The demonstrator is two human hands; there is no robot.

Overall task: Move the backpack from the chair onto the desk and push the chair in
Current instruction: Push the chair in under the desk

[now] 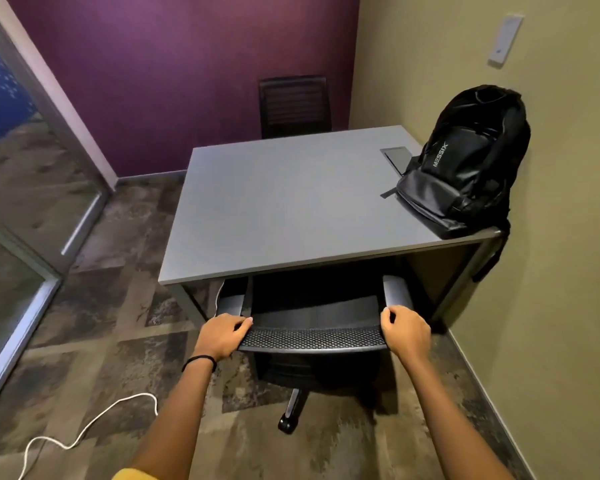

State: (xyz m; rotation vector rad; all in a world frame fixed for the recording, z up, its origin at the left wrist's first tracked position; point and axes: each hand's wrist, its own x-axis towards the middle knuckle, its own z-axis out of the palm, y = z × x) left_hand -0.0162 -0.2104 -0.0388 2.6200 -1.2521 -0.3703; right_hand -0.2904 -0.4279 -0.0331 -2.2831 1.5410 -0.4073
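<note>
Backpack (465, 161) is sitting on the counter (284, 206), far right corner. Left hand (222, 336) and right hand (404, 329) are curling over the chair (312, 336) back; shoving too hard risks armrests banging the counter edge.

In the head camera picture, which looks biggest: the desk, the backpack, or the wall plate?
1. Desk: biggest by far.
2. Backpack.
3. Wall plate: smallest, though it is farther away.
</note>
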